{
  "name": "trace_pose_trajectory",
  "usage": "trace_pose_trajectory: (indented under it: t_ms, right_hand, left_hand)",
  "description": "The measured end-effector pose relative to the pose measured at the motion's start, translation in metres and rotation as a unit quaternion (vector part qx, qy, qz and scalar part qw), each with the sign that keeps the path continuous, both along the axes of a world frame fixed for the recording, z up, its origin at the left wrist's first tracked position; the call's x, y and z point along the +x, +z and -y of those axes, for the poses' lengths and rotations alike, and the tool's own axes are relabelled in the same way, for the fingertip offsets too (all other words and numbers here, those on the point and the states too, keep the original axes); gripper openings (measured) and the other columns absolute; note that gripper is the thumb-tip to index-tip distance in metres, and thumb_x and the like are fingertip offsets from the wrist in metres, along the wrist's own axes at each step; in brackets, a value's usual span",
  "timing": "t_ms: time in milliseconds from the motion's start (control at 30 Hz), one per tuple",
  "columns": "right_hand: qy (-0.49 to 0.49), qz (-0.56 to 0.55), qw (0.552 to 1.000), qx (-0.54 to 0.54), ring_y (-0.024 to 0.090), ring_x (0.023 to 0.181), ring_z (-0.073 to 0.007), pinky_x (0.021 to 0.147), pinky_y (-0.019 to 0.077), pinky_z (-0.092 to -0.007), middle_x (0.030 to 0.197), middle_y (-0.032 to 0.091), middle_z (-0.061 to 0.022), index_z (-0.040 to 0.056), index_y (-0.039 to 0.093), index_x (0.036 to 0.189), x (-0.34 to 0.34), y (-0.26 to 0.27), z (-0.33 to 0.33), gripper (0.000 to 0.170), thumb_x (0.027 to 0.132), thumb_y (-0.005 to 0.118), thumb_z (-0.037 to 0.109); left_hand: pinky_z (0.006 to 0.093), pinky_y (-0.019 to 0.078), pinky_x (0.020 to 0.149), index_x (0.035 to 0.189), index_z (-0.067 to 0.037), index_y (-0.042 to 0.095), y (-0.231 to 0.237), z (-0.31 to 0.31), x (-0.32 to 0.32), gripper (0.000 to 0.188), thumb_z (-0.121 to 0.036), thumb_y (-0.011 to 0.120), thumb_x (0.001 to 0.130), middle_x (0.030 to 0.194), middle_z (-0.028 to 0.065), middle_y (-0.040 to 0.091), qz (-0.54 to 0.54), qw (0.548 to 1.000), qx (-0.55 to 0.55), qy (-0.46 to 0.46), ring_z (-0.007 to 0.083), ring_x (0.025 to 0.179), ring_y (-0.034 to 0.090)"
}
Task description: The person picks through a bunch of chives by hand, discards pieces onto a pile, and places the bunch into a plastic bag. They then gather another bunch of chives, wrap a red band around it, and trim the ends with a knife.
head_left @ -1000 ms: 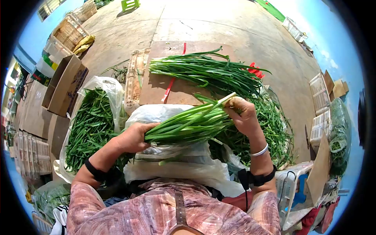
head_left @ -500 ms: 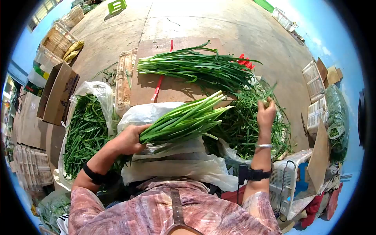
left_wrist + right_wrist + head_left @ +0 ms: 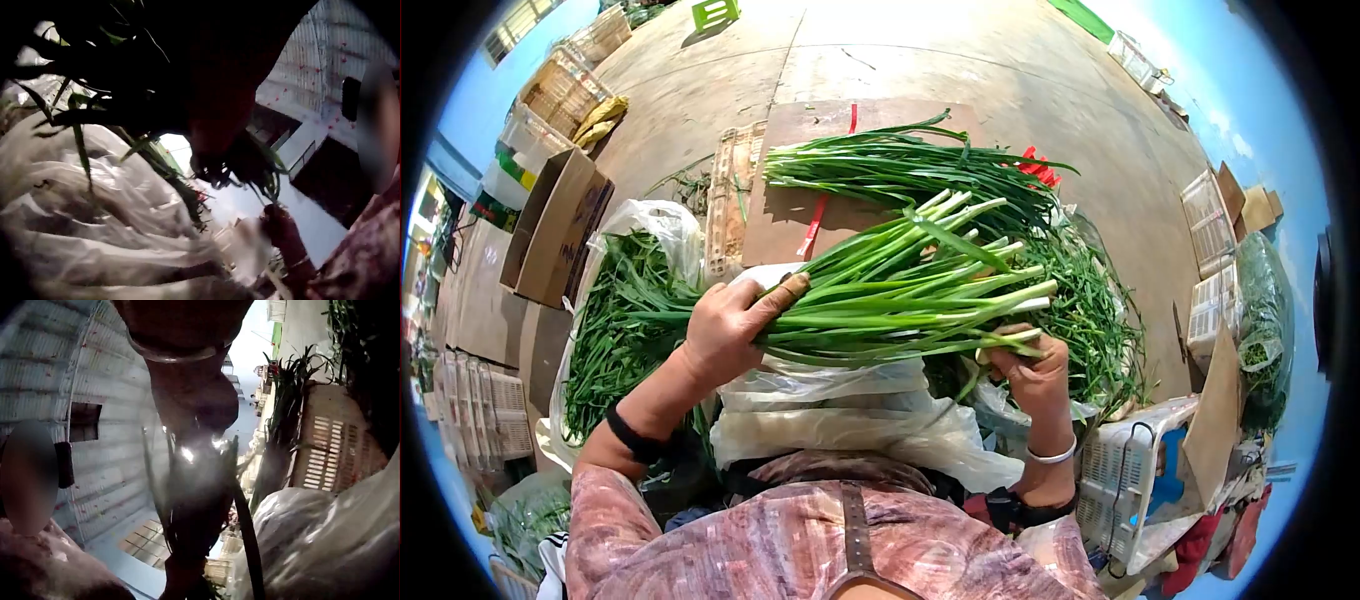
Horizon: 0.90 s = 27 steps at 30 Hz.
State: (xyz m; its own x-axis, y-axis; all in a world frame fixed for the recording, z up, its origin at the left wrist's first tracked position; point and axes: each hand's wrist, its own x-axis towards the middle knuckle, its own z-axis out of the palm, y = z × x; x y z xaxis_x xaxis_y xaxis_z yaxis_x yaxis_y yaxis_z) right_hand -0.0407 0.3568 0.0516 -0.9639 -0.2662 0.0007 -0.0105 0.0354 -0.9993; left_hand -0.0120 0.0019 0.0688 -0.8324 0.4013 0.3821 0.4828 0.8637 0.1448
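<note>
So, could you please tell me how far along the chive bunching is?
Looks done: one bunch, lying on the board. In hand: a second bunch, gripped by the left hand while the right hand pinches at its uneven pale ends. Remaining, probably: evening those ends, then perhaps the loose greens heaped at the right, though whether those are stock or trimmings I cannot tell.

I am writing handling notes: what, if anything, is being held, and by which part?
The left hand grips the bunch around its green part; the right hand pinches at its pale stem ends.
</note>
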Motion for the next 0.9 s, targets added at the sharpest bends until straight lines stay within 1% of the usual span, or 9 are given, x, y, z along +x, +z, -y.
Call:
trace_pose_trajectory:
  t_ms: [67,133,267,400,533,567,667,800,900]
  right_hand:
    - [0.003,0.031,1.000,0.000,0.059,0.062,-0.0129,0.057,0.0465,-0.0238,0.079,0.066,-0.0089,-0.0029,0.063,0.096,-0.002,-0.017,-0.008,0.019,0.077,0.060,-0.008]
    - [0.096,-0.191,0.955,0.206,0.061,0.066,-0.0211,0.061,0.0480,-0.0284,0.078,0.065,-0.0117,-0.0004,0.065,0.091,-0.005,-0.036,-0.018,0.018,0.074,0.061,-0.006]
    - [0.096,-0.250,0.893,0.362,0.062,0.071,-0.0278,0.063,0.0493,-0.0324,0.079,0.065,-0.0120,0.0006,0.066,0.087,-0.002,-0.055,-0.037,0.020,0.069,0.063,-0.007]
    - [0.023,-0.204,0.814,0.544,0.063,0.078,-0.0305,0.066,0.0514,-0.0380,0.076,0.064,-0.0124,0.0067,0.068,0.089,-0.016,-0.079,-0.079,0.017,0.072,0.069,0.007]
    - [-0.143,-0.055,0.679,0.718,0.062,0.088,-0.0358,0.074,0.0519,-0.0421,0.111,0.058,-0.0185,0.0078,0.058,0.116,-0.035,-0.053,-0.097,0.045,0.075,0.072,0.020]
    - [-0.135,-0.098,0.718,0.675,0.062,0.090,-0.0363,0.080,0.0510,-0.0412,0.125,0.049,-0.0197,0.0079,0.050,0.124,-0.036,-0.038,-0.084,0.054,0.077,0.071,0.022]
    - [-0.073,-0.146,0.911,0.379,0.061,0.087,-0.0313,0.075,0.0490,-0.0381,0.094,0.063,-0.0167,0.0046,0.065,0.098,-0.038,-0.018,-0.020,0.030,0.076,0.071,0.024]
    - [0.024,-0.178,0.849,0.498,0.060,0.084,-0.0312,0.071,0.0472,-0.0414,0.087,0.061,-0.0113,0.0069,0.065,0.085,-0.031,-0.040,0.024,0.019,0.075,0.070,0.022]
    - [-0.013,-0.171,0.894,0.414,0.059,0.086,-0.0306,0.072,0.0458,-0.0421,0.088,0.062,-0.0109,0.0080,0.065,0.085,-0.028,-0.064,0.023,0.016,0.076,0.068,0.021]
  left_hand:
    - [0.0352,0.0426,0.055,0.125,-0.019,0.057,-0.021,0.005,-0.002,0.070,-0.006,0.067,0.057,0.066,0.0044,0.046,-0.036,0.999,-0.003,-0.004,0.0233,0.058,0.050]
    - [0.0353,0.0413,0.054,0.126,-0.020,0.057,-0.044,0.010,-0.001,0.063,-0.011,0.064,0.064,0.065,0.0036,0.044,-0.049,0.998,-0.022,-0.022,0.0221,0.057,0.049]
    - [0.0335,0.0396,0.053,0.127,-0.021,0.056,-0.064,0.010,0.008,0.058,-0.017,0.061,0.069,0.064,0.0029,0.044,-0.029,0.999,-0.035,-0.027,0.0201,0.056,0.049]
    - [0.0328,0.0394,0.053,0.129,-0.022,0.054,-0.065,0.008,0.009,0.058,-0.018,0.060,0.071,0.065,0.0020,0.044,-0.034,0.998,-0.044,-0.027,0.0189,0.056,0.049]
    - [0.0329,0.0397,0.053,0.131,-0.024,0.052,-0.070,0.010,0.008,0.057,-0.017,0.057,0.074,0.067,0.0019,0.045,-0.035,0.995,-0.087,-0.030,0.0185,0.058,0.050]
    - [0.0329,0.0397,0.053,0.131,-0.024,0.052,-0.068,0.010,0.008,0.057,-0.017,0.057,0.074,0.067,0.0019,0.045,-0.034,0.995,-0.088,-0.028,0.0185,0.058,0.050]
    - [0.0333,0.0397,0.053,0.134,-0.024,0.049,-0.064,0.006,0.007,0.059,-0.014,0.055,0.075,0.068,0.0026,0.046,-0.015,0.995,-0.099,-0.028,0.0191,0.059,0.050]
    - [0.0353,0.0402,0.057,0.137,-0.021,0.045,-0.068,0.008,0.009,0.066,-0.011,0.056,0.073,0.073,0.0050,0.048,0.008,0.996,-0.092,-0.012,0.0218,0.063,0.051]
    - [0.0367,0.0403,0.061,0.137,-0.017,0.043,-0.067,0.010,0.013,0.069,-0.009,0.058,0.070,0.076,0.0068,0.050,0.033,0.996,-0.089,0.002,0.0238,0.068,0.053]
